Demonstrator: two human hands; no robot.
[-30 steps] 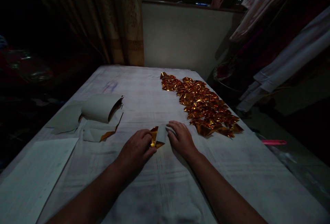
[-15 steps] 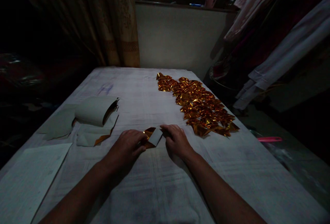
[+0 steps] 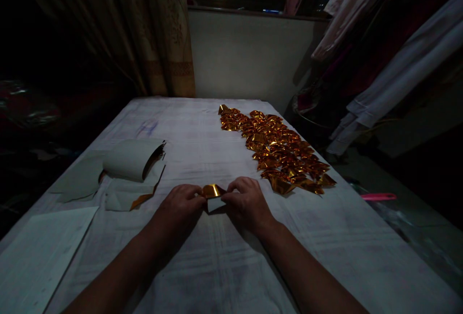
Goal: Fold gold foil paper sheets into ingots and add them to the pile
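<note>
Both hands meet at mid-table: left hand (image 3: 181, 205) & right hand (image 3: 246, 203) each pinch one side of a small gold foil paper (image 3: 212, 194), fingers curled tight, its white underside showing below. Paper sits just above the white tablecloth (image 3: 224, 256). Folded gold pieces (image 3: 278, 152) lie in a long pile to the right, near right hand. Grey-backed foil sheets (image 3: 126, 169) curl at left. Room v. dark; fingertips & the fold itself hard to make out.

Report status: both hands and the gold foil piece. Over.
Left hand, right hand: both pinching the gold foil piece at the table. Folded gold pile lies right, paper sheets left, both apart from the hands.
</note>
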